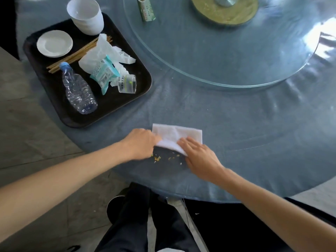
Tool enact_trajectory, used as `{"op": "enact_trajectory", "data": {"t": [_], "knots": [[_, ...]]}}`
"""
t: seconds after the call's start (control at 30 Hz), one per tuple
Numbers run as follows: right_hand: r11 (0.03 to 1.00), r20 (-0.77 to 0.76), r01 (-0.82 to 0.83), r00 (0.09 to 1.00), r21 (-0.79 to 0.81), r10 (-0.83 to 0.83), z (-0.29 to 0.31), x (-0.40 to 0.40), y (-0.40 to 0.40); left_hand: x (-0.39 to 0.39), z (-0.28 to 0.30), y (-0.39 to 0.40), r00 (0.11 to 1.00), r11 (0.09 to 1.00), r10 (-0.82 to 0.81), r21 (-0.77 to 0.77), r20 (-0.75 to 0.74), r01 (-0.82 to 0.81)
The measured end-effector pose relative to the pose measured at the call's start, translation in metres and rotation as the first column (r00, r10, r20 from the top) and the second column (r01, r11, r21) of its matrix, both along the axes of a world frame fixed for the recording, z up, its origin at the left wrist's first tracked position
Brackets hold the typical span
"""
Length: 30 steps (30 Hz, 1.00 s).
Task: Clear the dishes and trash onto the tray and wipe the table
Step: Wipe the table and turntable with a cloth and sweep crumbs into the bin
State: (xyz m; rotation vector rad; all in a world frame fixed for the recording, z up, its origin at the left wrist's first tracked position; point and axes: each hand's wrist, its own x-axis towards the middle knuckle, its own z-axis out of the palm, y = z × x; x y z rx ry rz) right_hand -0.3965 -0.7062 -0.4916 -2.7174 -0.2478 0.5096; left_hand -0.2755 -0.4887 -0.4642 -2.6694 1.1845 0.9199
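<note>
A white cloth [179,135] lies on the blue table [236,128] near its front edge. My left hand [141,142] grips the cloth's left edge and lifts its near side. My right hand [199,155] rests on the cloth's right part with fingers fairly straight. Small yellow and white crumbs [164,158] lie on the table between my hands, just under the raised edge. A dark tray [60,110] at the left holds a white cup [86,15], a small white plate [54,44], chopsticks [72,55], a plastic bottle [78,90], crumpled wrappers [105,68] and a small clear cup [127,84].
A glass turntable [218,57] covers the table's far middle, with a green packet [146,9] and a round brown base [225,11] on it. The table's curved front edge runs just behind my legs. Grey floor tiles lie to the left.
</note>
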Motion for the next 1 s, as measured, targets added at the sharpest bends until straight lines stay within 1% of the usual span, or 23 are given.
{"op": "enact_trajectory", "data": {"t": [0.03,0.07,0.13,0.2,0.27,0.33,0.37,0.43,0.5,0.57,0.63,0.73,0.8,0.87,1.0], "knots": [[1.0,-0.001,0.002,1.0,0.015,-0.002,0.004,-0.015,0.004,-0.01,0.01,0.004,0.999,0.999,-0.04,0.033,-0.021,0.041],[1.0,0.024,0.011,1.0,0.023,-0.012,0.007,-0.025,0.007,-0.016,0.018,0.006,0.998,0.998,-0.054,0.031,-0.012,0.054],[0.999,0.106,0.04,0.994,0.019,-0.042,0.015,-0.024,0.006,-0.018,0.029,0.004,0.998,1.0,-0.019,-0.018,0.054,0.02],[0.997,0.196,0.081,0.977,0.021,-0.083,0.027,-0.002,-0.003,-0.008,0.037,-0.005,0.991,0.992,0.066,-0.118,0.118,-0.052],[0.992,0.299,0.117,0.946,0.036,-0.122,0.038,0.028,-0.013,0.009,0.043,-0.016,0.974,0.965,0.156,-0.237,0.163,-0.115],[0.986,0.348,0.156,0.923,0.051,-0.164,0.042,0.054,-0.021,0.031,0.041,-0.024,0.952,0.924,0.24,-0.346,0.19,-0.165],[0.984,0.347,0.171,0.922,0.041,-0.174,0.039,0.065,-0.023,0.04,0.037,-0.027,0.945,0.911,0.262,-0.373,0.196,-0.176],[0.986,0.3,0.167,0.941,-0.02,-0.154,0.023,0.078,-0.025,0.051,0.022,-0.029,0.946,0.923,0.265,-0.333,0.188,-0.193],[0.987,0.186,0.135,0.976,-0.084,-0.117,0.005,0.079,-0.023,0.048,-0.002,-0.026,0.962,0.956,0.249,-0.191,0.116,-0.225],[0.99,0.044,0.088,0.996,-0.112,-0.083,-0.011,0.068,-0.017,0.032,-0.025,-0.018,0.976,0.976,0.216,-0.049,0.031,-0.214],[0.992,-0.046,0.077,0.996,-0.099,-0.081,-0.02,0.052,-0.012,0.016,-0.041,-0.009,0.98,0.98,0.2,-0.021,-0.01,-0.2],[0.99,-0.076,0.121,0.989,-0.067,-0.126,-0.019,0.043,-0.003,0.005,-0.044,0.006,0.977,0.976,0.209,-0.062,-0.029,-0.211],[0.982,-0.088,0.185,0.978,-0.047,-0.189,-0.015,0.042,0.006,0.0,-0.039,0.018,0.97,0.965,0.241,-0.101,-0.025,-0.242],[0.975,-0.01,0.219,0.976,0.027,-0.219,-0.01,0.037,0.025,-0.009,-0.032,0.033,0.952,0.936,0.304,-0.176,-0.032,-0.305],[0.966,0.165,0.128,0.972,0.226,-0.167,-0.006,0.011,0.091,-0.043,-0.027,0.083,0.905,0.828,0.422,-0.382,-0.055,-0.41]]}}
